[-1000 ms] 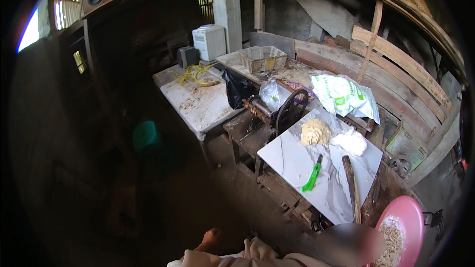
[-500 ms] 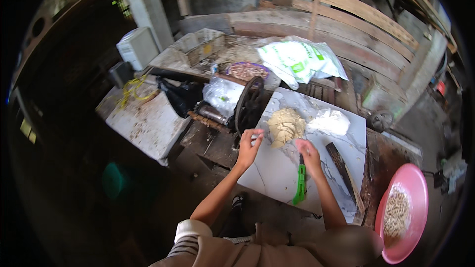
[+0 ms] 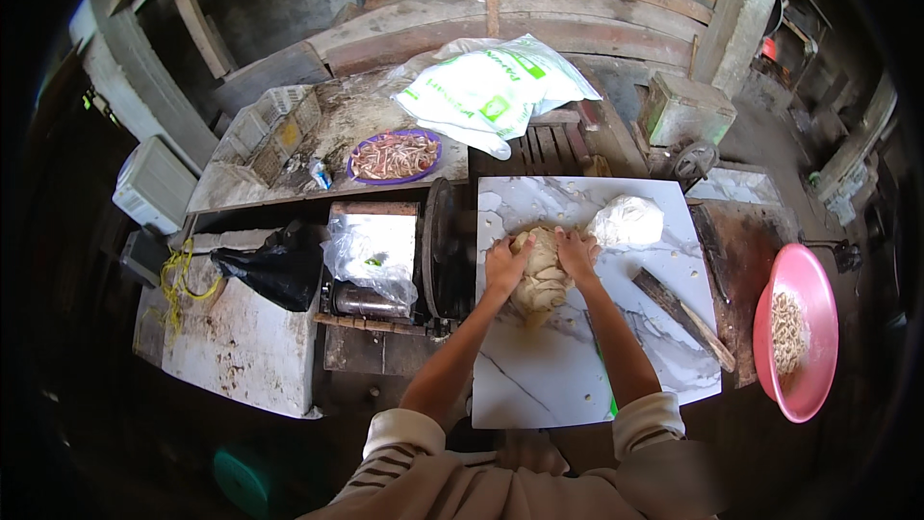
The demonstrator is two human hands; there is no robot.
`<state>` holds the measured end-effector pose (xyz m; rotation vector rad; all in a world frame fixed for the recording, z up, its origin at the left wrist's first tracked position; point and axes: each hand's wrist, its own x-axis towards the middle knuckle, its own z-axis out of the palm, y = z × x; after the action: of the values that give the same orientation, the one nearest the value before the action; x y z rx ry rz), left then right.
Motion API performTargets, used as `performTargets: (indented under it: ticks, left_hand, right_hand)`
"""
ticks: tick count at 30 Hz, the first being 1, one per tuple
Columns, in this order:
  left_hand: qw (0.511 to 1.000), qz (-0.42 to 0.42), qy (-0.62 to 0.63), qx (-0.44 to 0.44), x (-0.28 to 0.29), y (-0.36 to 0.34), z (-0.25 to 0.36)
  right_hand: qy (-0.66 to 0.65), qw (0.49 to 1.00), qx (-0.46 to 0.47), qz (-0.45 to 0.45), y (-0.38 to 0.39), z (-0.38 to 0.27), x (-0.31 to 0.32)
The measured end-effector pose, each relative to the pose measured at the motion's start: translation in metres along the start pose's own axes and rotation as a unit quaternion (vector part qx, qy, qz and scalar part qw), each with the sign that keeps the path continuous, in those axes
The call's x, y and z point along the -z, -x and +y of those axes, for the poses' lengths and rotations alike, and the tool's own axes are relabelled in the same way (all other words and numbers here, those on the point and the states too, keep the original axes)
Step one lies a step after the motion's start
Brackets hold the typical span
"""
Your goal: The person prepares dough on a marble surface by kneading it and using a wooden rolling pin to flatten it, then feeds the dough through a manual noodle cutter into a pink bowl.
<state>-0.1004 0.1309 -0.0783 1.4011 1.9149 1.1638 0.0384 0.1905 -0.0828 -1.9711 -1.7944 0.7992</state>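
Note:
A large lump of pale yellow dough (image 3: 542,279) lies on a white marble-patterned board (image 3: 529,390). My left hand (image 3: 504,264) grips its left side, fingers curled over the edge. On the opposite side my right hand (image 3: 577,256) holds the dough with bent fingers. A white plastic bag (image 3: 628,221) rests just right of my right hand. Most of a green-handled tool is hidden under my right forearm; a bit of its green handle (image 3: 613,407) shows near the board's front edge. A dark, worn wooden strip (image 3: 681,318) lies slantwise on the board's right side.
A pink basin (image 3: 821,327) with pale pieces in it stands at the right. Left of the board are a machine with a dark wheel (image 3: 443,250) and a clear plastic bag (image 3: 390,279). Behind sit a purple-rimmed tray (image 3: 438,159) and a big white-green sack (image 3: 500,87).
Both hands, held just above the board before, have come down onto the dough and now grip its two sides. The view has shifted, so the board appears squarer in front of me.

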Motion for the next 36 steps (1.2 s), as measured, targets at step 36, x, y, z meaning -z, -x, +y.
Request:
performTargets:
  ticks: [36]
  left_hand:
    - [0.982, -0.09, 0.113, -0.122, 0.019, 0.094, 0.021]
  right_hand:
    - [-0.077, 0.932, 0.336, -0.114, 0.1, -0.011, 0.114]
